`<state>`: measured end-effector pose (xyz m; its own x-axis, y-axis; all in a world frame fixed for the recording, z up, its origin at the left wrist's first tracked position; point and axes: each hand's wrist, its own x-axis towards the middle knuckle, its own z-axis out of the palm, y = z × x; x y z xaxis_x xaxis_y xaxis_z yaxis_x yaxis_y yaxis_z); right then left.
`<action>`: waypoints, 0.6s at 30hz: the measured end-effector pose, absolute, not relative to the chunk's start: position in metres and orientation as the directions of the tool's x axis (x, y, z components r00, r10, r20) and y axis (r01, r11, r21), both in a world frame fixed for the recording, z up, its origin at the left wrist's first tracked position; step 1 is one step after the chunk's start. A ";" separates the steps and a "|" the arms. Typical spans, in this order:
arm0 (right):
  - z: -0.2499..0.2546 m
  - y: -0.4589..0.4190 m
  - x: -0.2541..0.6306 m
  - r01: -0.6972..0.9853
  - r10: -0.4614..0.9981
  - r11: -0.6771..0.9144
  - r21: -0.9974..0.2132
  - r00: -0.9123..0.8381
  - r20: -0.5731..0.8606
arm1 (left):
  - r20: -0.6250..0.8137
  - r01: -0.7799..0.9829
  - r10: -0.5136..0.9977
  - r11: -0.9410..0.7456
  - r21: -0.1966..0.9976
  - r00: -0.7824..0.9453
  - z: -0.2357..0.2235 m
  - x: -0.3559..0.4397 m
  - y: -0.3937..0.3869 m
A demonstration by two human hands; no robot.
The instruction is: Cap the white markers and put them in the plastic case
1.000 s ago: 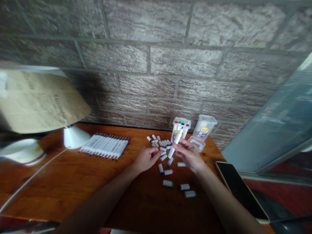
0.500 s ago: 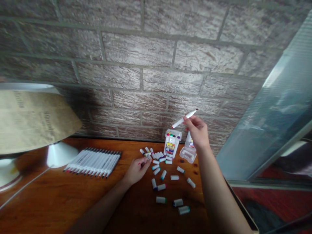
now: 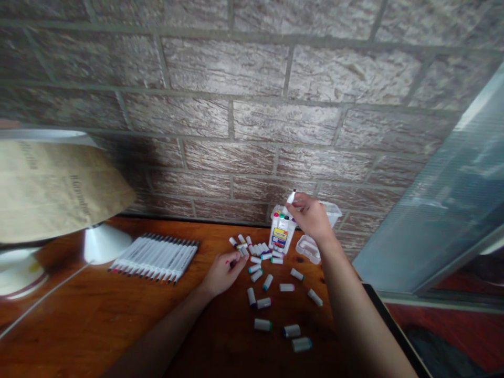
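My right hand (image 3: pixel 311 215) pinches a white marker (image 3: pixel 291 198) upright over the clear plastic marker box (image 3: pixel 282 233). The marker's dark tip points up and its lower end is down at the box's mouth. Inside the box stand several markers with coloured ends, red, green, black and purple. On the tabletop, my left hand (image 3: pixel 223 273) is closed at the fingertips on a whitish marker cap (image 3: pixel 244 251). Loose white caps (image 3: pixel 268 282) with coloured ends lie scattered around the box and beside the left hand.
A row of white markers (image 3: pixel 155 257) lies side by side on the wooden table (image 3: pixel 157 310). At the left stand a lamp (image 3: pixel 59 189) and its cord (image 3: pixel 47 299). An open clear lid (image 3: pixel 309 249) sits right of the box. Behind rises a brick wall (image 3: pixel 205 121).
My right hand has moved left and down, bringing the marker from a slant above the box to upright at its mouth. The left hand stays among the caps. The view has shifted slightly.
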<state>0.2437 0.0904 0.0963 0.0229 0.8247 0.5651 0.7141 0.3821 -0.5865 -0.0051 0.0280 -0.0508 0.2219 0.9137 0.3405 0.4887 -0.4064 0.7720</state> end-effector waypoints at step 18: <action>0.092 0.090 0.248 0.748 0.890 0.372 -0.549 -0.119 0.441 | 0.343 0.477 0.913 -0.409 0.778 0.223 -0.051 -0.005 0.027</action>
<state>0.2477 0.0896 0.0917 -0.1188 0.8898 0.4405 0.7483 0.3719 -0.5493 -0.0055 0.0269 -0.0509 0.2233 0.9125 0.3428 0.4775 -0.4089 0.7777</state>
